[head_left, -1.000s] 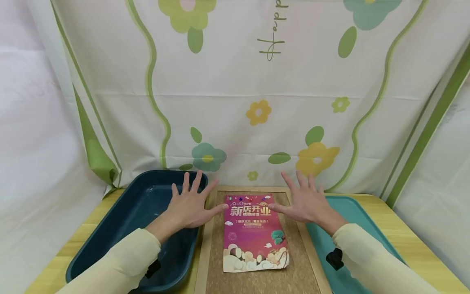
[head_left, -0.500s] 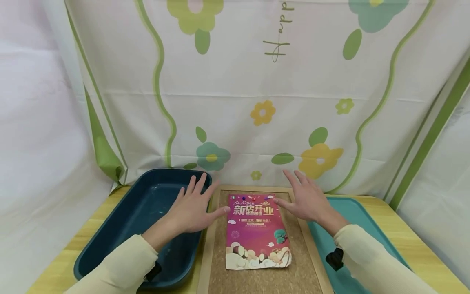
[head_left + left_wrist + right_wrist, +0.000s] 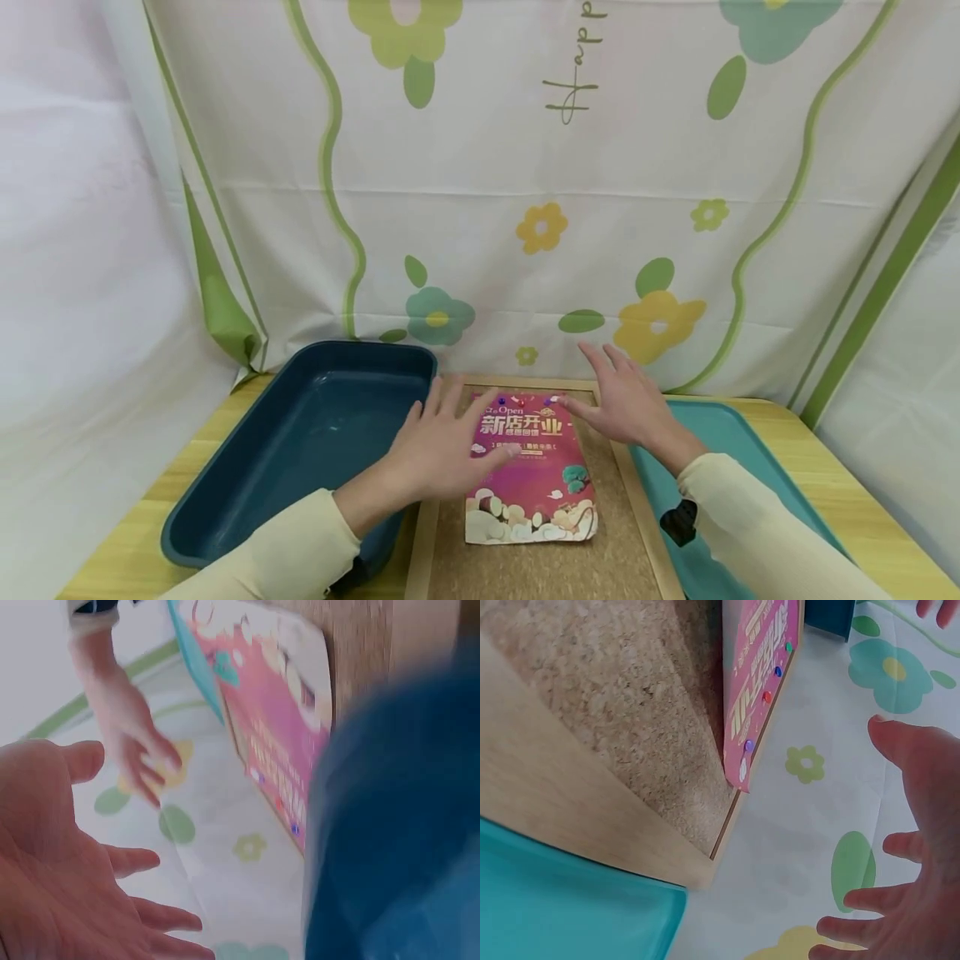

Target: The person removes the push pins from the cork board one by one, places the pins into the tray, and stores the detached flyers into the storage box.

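A pink printed poster [image 3: 536, 492] lies on a wood-framed cork board [image 3: 517, 575]. Several coloured push pins run along its top edge, among them a red push pin [image 3: 766, 697] and a purple push pin [image 3: 748, 745] in the right wrist view. My left hand [image 3: 446, 450], fingers spread, is over the poster's left side in the head view and hides part of it. Past the poster's upper right corner is my right hand [image 3: 626, 404], its fingers extended and its thumb near that corner. Both hands hold nothing; the wrist views show them raised off the board.
Left of the board stands a deep dark blue tub [image 3: 322, 442]. A flat teal tray [image 3: 720, 450] lies to the right, partly under my right forearm. All sit on a yellow wood-grain table [image 3: 847, 492]. Behind hangs a white flowered cloth [image 3: 480, 150].
My left hand has moved right, from beside the tub's edge to over the poster's left side. The right hand stays near the upper right corner. The head view has shifted slightly.
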### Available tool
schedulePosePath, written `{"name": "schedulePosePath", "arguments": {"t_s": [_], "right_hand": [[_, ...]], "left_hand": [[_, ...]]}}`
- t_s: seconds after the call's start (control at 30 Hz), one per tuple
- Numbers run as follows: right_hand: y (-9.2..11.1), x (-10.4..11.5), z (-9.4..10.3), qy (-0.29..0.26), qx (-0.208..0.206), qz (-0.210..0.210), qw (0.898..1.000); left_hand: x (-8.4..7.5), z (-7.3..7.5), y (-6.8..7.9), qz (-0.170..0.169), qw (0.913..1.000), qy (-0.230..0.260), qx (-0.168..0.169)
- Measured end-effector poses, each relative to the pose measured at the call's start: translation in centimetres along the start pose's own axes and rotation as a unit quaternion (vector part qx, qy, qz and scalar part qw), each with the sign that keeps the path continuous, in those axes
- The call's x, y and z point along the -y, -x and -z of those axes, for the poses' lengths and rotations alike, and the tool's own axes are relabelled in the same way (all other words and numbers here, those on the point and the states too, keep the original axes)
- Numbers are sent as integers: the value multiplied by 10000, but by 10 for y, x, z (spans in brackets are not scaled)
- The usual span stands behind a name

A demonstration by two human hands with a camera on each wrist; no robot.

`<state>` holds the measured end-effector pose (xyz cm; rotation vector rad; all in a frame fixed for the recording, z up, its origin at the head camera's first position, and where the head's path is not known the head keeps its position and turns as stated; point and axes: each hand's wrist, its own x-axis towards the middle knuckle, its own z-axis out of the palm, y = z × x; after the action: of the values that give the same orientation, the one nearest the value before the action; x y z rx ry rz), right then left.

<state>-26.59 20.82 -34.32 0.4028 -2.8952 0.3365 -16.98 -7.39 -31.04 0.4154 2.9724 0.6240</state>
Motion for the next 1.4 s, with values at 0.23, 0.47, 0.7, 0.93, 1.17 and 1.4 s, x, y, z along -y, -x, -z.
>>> {"name": "schedulePosePath", "arguments": {"t_s": [0.23, 0.47, 0.7, 0.93, 1.17, 1.4], "right_hand": [[-4, 2, -2, -27, -34, 59, 10000], [-5, 6, -6, -137, 56, 111, 9998], [-8, 15, -11, -255, 226, 36, 9994], [-11, 25, -15, -510, 384, 152, 9978], [-17, 35, -21, -927, 526, 252, 9940], [-28, 48, -25, -1593, 765, 445, 9833]], "left_hand": [[-8, -17, 13, -141, 9990, 57, 431], [-10, -42, 20, -270, 9961, -22, 837], [-10, -63, 19, -179, 9955, -208, 903], [-5, -76, 15, -85, 9966, -292, 768], [5, -88, 10, -59, 9952, -296, 933], [9, -93, 7, -175, 9944, -324, 986]]}}
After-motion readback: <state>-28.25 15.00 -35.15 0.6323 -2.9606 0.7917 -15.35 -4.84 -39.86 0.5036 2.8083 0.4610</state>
